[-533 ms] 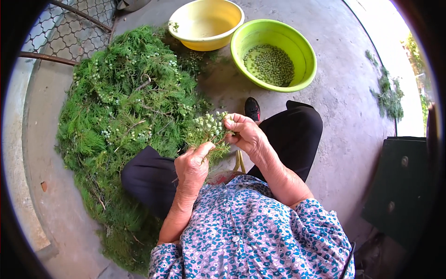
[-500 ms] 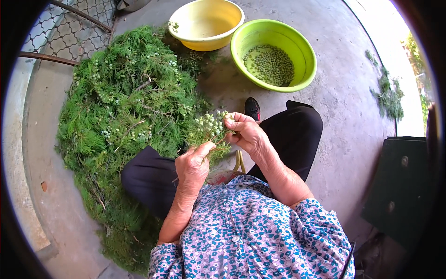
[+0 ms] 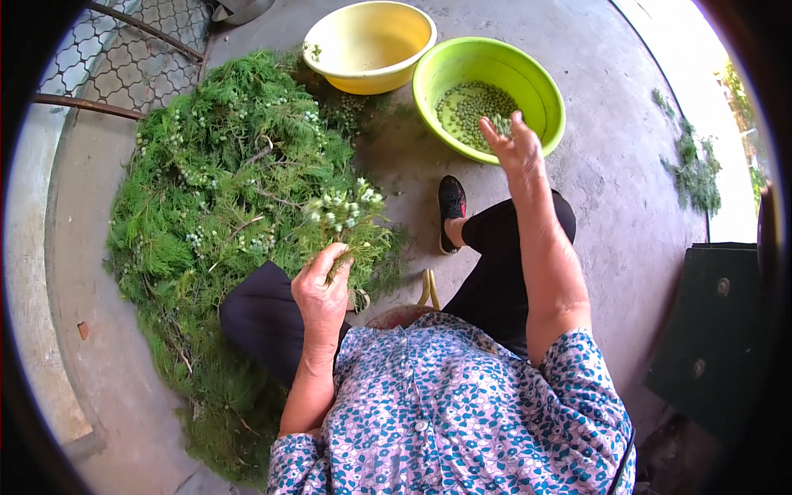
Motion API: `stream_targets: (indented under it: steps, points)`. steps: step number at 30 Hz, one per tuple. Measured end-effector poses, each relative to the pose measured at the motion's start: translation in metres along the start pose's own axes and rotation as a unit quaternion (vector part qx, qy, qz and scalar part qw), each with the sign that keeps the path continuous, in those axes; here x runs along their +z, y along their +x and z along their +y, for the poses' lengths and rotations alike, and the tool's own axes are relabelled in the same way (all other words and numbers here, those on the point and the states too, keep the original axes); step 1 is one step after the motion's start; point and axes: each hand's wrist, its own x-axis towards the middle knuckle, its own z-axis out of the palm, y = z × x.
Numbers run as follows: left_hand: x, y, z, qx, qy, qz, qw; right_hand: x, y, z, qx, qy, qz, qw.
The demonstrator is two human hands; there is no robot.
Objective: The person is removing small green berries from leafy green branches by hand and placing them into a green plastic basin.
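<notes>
My left hand (image 3: pixel 320 290) is closed around the stems of an evergreen sprig (image 3: pixel 351 227) with pale green seed cones at its top. The sprig is held upright above my lap, at the right edge of a large pile of cut evergreen branches (image 3: pixel 186 198). Out over the near rim of a lime-green basin (image 3: pixel 546 95) reaches my right hand (image 3: pixel 521 148), open with its fingers spread. Small green cones (image 3: pixel 474 103) cover the basin's bottom. Whether any cones lie against the right palm is hard to make out.
A yellow basin (image 3: pixel 363 37) stands left of the green one, with a bit of greenery on its rim. Farther right are loose sprigs (image 3: pixel 693 169) and a dark green board-like object (image 3: pixel 705 330). A metal lattice (image 3: pixel 136 54) is at the upper left.
My right hand has left the sprig and moved forward and right to the green basin, its fingers opening. My left hand has shifted slightly left and down, still gripping the sprig.
</notes>
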Motion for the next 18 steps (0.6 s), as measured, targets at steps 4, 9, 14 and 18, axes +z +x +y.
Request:
stream_targets:
  steps: [4,9,14,18]
  points:
    - [-0.003,-0.007,-0.009,0.01,-0.007,-0.002,1.0,0.007,0.044,-0.032,-0.017,0.023,-0.033,0.999]
    - [-0.003,-0.006,0.0,-0.217,-0.21,-0.013,0.953,0.007,0.034,-0.042,-0.041,0.032,-0.002,0.999]
    - [0.002,0.001,0.003,-0.227,-0.193,-0.002,0.955,0.018,-0.061,0.016,-0.013,-0.24,-0.21,0.948]
    - [0.004,-0.002,-0.004,-0.117,-0.098,0.008,0.988,0.024,-0.146,0.069,0.026,-0.384,-0.285,0.878]
